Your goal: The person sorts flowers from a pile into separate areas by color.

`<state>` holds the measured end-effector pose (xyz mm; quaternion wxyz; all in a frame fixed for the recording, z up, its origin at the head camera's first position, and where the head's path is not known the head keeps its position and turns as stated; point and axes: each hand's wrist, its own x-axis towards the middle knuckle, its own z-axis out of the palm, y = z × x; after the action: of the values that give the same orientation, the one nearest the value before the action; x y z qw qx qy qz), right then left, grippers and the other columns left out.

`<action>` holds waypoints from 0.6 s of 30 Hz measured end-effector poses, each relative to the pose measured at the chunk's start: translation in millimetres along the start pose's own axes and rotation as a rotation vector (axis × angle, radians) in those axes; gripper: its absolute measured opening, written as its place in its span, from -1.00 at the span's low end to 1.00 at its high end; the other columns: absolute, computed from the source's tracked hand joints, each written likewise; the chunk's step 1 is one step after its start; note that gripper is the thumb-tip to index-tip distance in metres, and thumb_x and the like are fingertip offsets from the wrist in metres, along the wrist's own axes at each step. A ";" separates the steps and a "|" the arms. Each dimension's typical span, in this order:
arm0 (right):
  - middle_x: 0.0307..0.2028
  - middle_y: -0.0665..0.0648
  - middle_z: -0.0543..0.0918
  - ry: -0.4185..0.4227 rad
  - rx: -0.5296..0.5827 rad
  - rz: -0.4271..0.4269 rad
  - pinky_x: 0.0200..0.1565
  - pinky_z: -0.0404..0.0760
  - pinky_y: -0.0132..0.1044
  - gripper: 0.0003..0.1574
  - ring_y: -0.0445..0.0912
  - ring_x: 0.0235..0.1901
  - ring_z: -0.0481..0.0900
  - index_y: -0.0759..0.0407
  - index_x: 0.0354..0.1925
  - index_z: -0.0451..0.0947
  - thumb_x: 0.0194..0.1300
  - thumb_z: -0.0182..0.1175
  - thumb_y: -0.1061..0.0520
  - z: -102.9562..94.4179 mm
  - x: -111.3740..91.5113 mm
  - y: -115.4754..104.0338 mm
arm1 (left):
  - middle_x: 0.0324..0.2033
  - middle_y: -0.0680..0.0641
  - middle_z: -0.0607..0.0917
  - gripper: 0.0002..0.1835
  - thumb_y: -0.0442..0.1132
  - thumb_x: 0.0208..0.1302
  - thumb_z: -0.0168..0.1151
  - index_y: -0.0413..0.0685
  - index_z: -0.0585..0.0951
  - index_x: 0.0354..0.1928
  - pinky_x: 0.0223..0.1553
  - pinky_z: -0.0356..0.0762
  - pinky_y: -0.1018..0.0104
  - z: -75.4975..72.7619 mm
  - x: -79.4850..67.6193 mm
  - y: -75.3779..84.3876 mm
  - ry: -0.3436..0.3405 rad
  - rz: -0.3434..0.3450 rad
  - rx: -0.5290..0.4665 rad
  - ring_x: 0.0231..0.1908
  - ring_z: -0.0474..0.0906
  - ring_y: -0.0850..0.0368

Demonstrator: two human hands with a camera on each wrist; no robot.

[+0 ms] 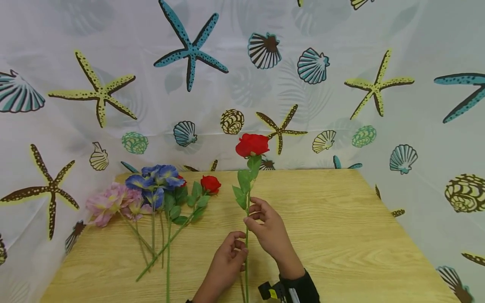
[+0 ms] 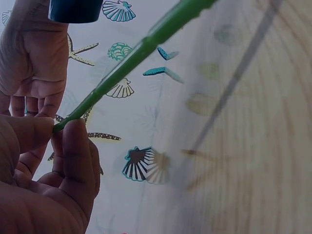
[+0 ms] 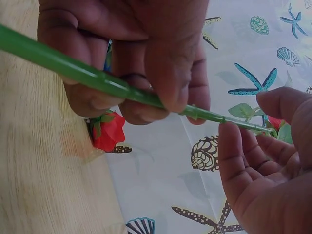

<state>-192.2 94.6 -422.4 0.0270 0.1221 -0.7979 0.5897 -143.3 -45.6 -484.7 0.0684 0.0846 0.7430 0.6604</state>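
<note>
A red rose (image 1: 252,145) with green leaves stands upright over the table on a long green stem (image 1: 247,248). My left hand (image 1: 228,259) pinches that stem low down between thumb and fingertips; the left wrist view (image 2: 73,161) shows the pinch close up. Higher up, just below the leaves, is my right hand (image 1: 270,229), one fingertip against the stem. In the right wrist view my right hand (image 3: 273,161) has its thumb and bent fingers spread apart on either side of the stem.
Left on the wooden table (image 1: 322,219) lie pink flowers (image 1: 107,204), blue flowers (image 1: 155,181) and another red rose (image 1: 210,184), their stems crossing. More red petals show behind the blue ones. A white cloth (image 1: 227,97) printed with starfish and shells hangs behind.
</note>
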 end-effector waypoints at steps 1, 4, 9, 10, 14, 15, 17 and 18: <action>-0.08 0.15 0.54 -0.001 -0.003 -0.002 -0.31 0.52 -0.26 -0.35 -0.07 -0.16 0.55 0.08 0.28 0.33 0.24 0.21 0.21 0.5 -0.7 -2.4 | -0.21 -0.21 0.51 -0.65 -0.20 0.40 0.02 -0.11 0.35 0.17 -0.45 0.55 0.30 0.0 -0.4 0.1 -0.005 -0.001 -0.008 -0.46 0.46 0.20; -0.07 0.22 0.50 -0.016 -0.002 -0.018 -0.23 0.52 -0.22 -0.37 -0.01 -0.14 0.52 0.21 0.28 0.31 0.25 0.17 0.29 1.0 -5.0 -14.1 | -0.19 -0.28 0.52 -0.64 -0.20 0.41 0.01 -0.13 0.33 0.18 -0.45 0.55 0.30 -0.6 -1.1 0.6 -0.022 -0.002 -0.031 -0.46 0.46 0.20; -0.07 0.24 0.47 -0.030 -0.020 -0.048 -0.20 0.53 -0.20 -0.40 0.03 -0.14 0.51 0.31 0.26 0.27 0.25 0.11 0.37 0.3 -10.5 -29.5 | -0.22 -0.23 0.52 -0.65 -0.22 0.40 0.02 -0.10 0.33 0.17 -0.44 0.56 0.28 -1.5 -1.2 2.4 -0.040 -0.024 -0.052 -0.46 0.47 0.19; -0.08 0.23 0.47 -0.028 -0.027 -0.052 -0.20 0.54 -0.20 -0.41 0.02 -0.14 0.51 0.31 0.25 0.28 0.25 0.10 0.38 0.2 -10.8 -30.5 | -0.22 -0.22 0.52 -0.66 -0.22 0.40 0.03 -0.08 0.34 0.16 -0.44 0.57 0.28 -1.4 -1.2 2.8 -0.043 -0.028 -0.056 -0.46 0.47 0.19; -0.11 0.22 0.48 -0.014 -0.047 -0.069 -0.24 0.56 -0.23 -0.44 0.01 -0.17 0.54 0.30 0.22 0.30 0.24 0.07 0.41 0.2 -11.0 -31.2 | -0.25 -0.16 0.52 -0.69 -0.23 0.38 0.04 -0.02 0.36 0.13 -0.44 0.58 0.28 -0.2 -1.7 3.2 -0.046 -0.028 -0.062 -0.45 0.48 0.19; -0.12 0.22 0.48 -0.010 -0.046 -0.072 -0.25 0.56 -0.24 -0.44 0.01 -0.18 0.54 0.30 0.22 0.31 0.24 0.06 0.41 0.2 -11.0 -30.7 | -0.25 -0.15 0.52 -0.69 -0.23 0.38 0.04 -0.01 0.36 0.13 -0.44 0.58 0.28 0.4 -1.9 3.5 -0.044 -0.030 -0.064 -0.45 0.49 0.19; -0.13 0.23 0.48 0.000 -0.042 -0.070 -0.28 0.56 -0.26 -0.44 0.02 -0.19 0.55 0.28 0.21 0.32 0.23 0.06 0.41 0.3 -10.9 -29.5 | -0.26 -0.12 0.52 -0.69 -0.23 0.38 0.04 0.01 0.37 0.13 -0.44 0.58 0.29 1.6 -2.1 3.5 -0.038 -0.032 -0.067 -0.44 0.48 0.19; -0.14 0.24 0.48 0.003 -0.037 -0.067 -0.30 0.56 -0.27 -0.44 0.03 -0.20 0.56 0.28 0.21 0.32 0.23 0.06 0.41 0.4 -10.9 -28.9 | -0.26 -0.12 0.52 -0.69 -0.23 0.38 0.04 0.01 0.37 0.13 -0.44 0.58 0.29 2.1 -2.3 3.3 -0.035 -0.030 -0.069 -0.44 0.48 0.19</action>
<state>-175.1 88.1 -397.5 0.0501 0.1474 -0.8042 0.5737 -140.6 -43.7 -481.7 0.0942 0.0828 0.7196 0.6829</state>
